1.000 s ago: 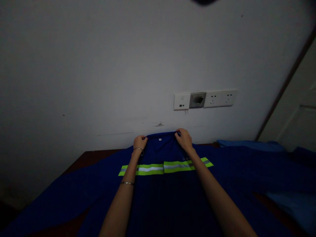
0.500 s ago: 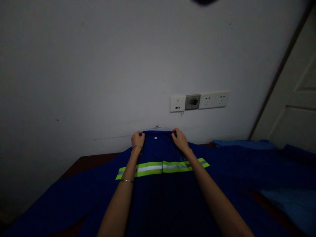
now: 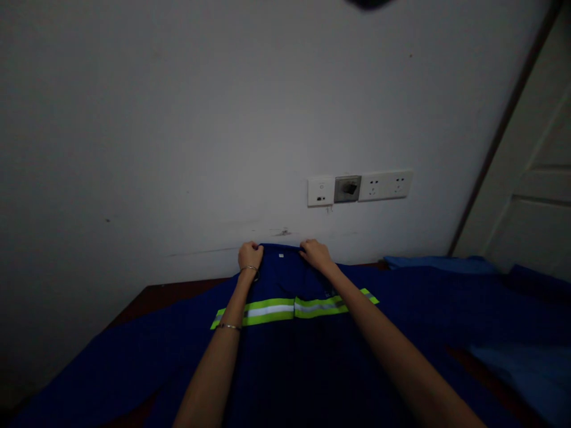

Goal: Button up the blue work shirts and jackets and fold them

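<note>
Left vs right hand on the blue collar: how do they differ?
Left hand has a bracelet at the wrist; right hand shows none.
Left hand grips the collar's left end, right hand its right end.
Left hand's forearm runs steeper in view; right hand's slants more.
Shared: both have fingers closed on the collar.

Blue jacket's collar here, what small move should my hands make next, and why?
I'd probably ease your right hand slightly outward, keeping the left hand steady. Both pinch the collar, but faint folds show in the blue cloth just below it, and the reflective band looks a little wavy right of the middle; gentle tension might smooth them.
</note>
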`<move>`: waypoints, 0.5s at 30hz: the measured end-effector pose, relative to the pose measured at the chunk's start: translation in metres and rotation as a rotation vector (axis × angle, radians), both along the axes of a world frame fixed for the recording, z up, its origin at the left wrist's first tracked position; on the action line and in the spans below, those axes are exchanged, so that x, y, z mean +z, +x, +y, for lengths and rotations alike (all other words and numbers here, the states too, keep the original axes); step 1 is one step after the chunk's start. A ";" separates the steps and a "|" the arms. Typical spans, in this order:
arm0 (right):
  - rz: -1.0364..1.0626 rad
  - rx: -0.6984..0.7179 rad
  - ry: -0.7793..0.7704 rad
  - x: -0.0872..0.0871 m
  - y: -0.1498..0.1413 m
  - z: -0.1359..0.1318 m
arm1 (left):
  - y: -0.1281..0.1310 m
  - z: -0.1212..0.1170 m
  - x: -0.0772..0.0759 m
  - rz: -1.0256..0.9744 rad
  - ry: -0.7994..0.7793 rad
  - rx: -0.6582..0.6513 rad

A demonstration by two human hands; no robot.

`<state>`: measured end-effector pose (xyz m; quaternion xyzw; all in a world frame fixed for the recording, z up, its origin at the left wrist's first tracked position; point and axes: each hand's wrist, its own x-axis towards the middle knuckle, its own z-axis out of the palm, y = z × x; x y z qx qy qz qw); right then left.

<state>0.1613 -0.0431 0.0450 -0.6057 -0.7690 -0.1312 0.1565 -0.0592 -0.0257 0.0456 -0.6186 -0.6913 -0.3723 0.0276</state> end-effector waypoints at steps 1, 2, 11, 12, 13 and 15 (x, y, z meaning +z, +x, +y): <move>-0.012 -0.014 -0.006 0.002 0.001 0.000 | 0.000 0.000 -0.001 0.010 -0.011 -0.003; -0.017 -0.030 -0.011 0.004 0.002 0.001 | 0.000 0.000 -0.001 0.021 -0.026 -0.006; -0.011 -0.061 0.009 0.028 0.012 0.001 | 0.007 -0.001 -0.001 0.058 -0.180 -0.071; -0.010 -0.060 0.007 0.030 0.012 0.002 | 0.007 0.001 -0.001 0.062 -0.207 -0.099; -0.010 -0.059 0.004 0.031 0.013 0.002 | 0.006 0.002 0.000 0.063 -0.231 -0.124; -0.011 -0.062 -0.002 0.031 0.014 0.002 | 0.005 0.006 0.001 0.001 -0.274 -0.163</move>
